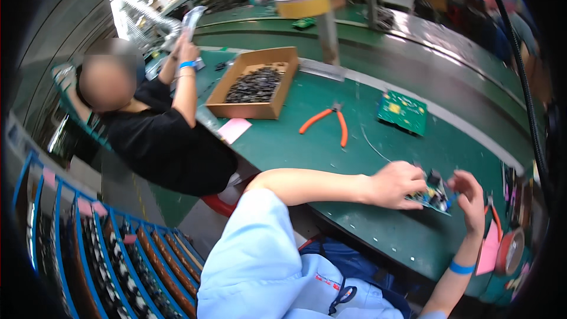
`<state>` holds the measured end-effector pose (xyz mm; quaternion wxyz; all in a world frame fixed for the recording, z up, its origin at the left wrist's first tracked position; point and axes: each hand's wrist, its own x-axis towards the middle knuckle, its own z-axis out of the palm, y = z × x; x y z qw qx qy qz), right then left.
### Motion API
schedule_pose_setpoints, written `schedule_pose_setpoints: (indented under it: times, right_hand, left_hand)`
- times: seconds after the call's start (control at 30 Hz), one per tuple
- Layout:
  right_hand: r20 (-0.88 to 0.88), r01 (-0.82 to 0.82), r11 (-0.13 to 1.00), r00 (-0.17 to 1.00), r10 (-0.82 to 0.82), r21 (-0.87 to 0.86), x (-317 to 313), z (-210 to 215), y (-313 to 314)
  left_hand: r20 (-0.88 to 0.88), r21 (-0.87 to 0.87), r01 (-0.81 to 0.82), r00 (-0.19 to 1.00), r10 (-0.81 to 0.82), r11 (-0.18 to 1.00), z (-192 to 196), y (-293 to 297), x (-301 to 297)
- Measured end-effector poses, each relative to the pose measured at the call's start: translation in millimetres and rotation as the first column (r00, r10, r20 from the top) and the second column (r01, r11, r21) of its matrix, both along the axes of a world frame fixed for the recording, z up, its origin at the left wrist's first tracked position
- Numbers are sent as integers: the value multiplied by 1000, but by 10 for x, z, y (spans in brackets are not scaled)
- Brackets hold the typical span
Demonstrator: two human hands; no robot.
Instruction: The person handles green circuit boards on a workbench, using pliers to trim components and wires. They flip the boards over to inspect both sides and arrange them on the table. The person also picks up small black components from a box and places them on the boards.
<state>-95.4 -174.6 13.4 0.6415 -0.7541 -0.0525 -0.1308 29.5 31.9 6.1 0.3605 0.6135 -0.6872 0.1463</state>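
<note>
My left hand (397, 185) is closed on the left edge of a small circuit board (438, 198), which carries several upright components and is held just over the green bench. At the board's right side is my right hand (471, 199), its fingers bent and thumb apart, with nothing visible between them. Whether its fingertips touch a component I cannot tell. Farther back on the bench lies another green circuit board (403, 112). Left of that board, orange-handled pliers (328, 121) rest with their handles spread.
A cardboard box (260, 110) of small black parts stands at the back left, near a pink slip (234, 130). A co-worker in black (168, 136) sits at left. A tape roll (510, 251) and orange-handled tool (495, 217) lie right. A blue rack (112, 242) holds boards.
</note>
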Motion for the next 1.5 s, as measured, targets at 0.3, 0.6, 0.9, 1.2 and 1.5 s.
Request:
schedule_pose_setpoints:
  times: [0.3,0.6,0.9,1.2,1.5]
  right_hand:
    - [-277,116,879,923,-268,-463,187,-271,11]
    - [-308,-8,912,942,-130,-409,170,-355,150]
    - [-325,-14,912,936,-132,-411,156,-311,108]
    - [-283,-1,958,956,-83,-286,145,-422,99]
    - [-304,98,971,939,-163,-216,194,-253,320]
  left_hand:
    - [143,201,-18,990,-11,979,-478,306,-47]
    - [-120,134,-91,987,107,987,106,459,-42]
    - [-94,-387,716,596,-798,581,1327,642,-759]
    - [-678,-307,938,-98,-729,160,1328,832,-643]
    - [-702,311,-370,531,474,875,544,1564,641]
